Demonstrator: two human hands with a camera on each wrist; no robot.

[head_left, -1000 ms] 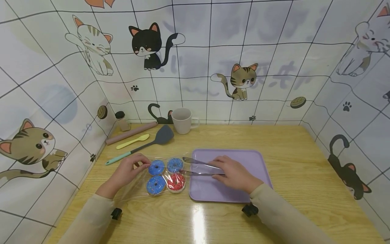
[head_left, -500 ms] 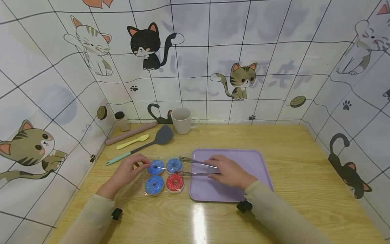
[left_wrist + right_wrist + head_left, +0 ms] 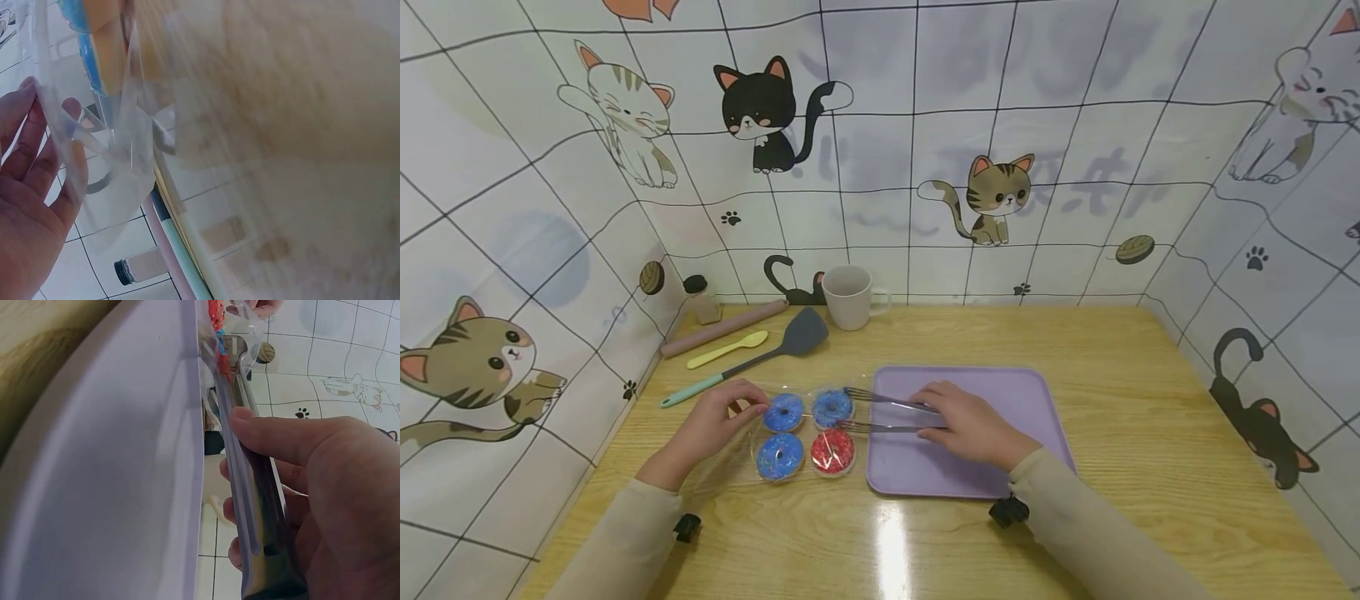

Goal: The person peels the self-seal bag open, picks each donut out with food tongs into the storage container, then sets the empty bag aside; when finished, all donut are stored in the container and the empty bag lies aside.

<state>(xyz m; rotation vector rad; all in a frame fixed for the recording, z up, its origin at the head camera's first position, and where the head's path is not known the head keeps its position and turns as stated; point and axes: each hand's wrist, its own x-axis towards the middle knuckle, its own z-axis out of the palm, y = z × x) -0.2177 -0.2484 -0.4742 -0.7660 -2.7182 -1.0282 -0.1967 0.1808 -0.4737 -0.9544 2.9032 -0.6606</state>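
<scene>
The left hand (image 3: pixel 711 423) pinches the edge of the clear plastic bag (image 3: pixel 128 150) between thumb and fingers. The bag lies on the bench (image 3: pixel 1150 400), left of the purple tray (image 3: pixel 1000 398), and contains three blue doughnuts (image 3: pixel 771 463) and one red doughnut (image 3: pixel 832 464) in two rows. The right hand (image 3: pixel 970 427), above the tray, grips the metal tongs (image 3: pixel 891 401). The tong tips stand apart near the rear right blue doughnut and the red doughnut; contact cannot be determined. A spatula (image 3: pixel 802 333), spoon (image 3: pixel 752 338), rolling pin (image 3: pixel 725 328), jar (image 3: pixel 703 303) and mug (image 3: pixel 847 300) stand or lie toward the rear left.
</scene>
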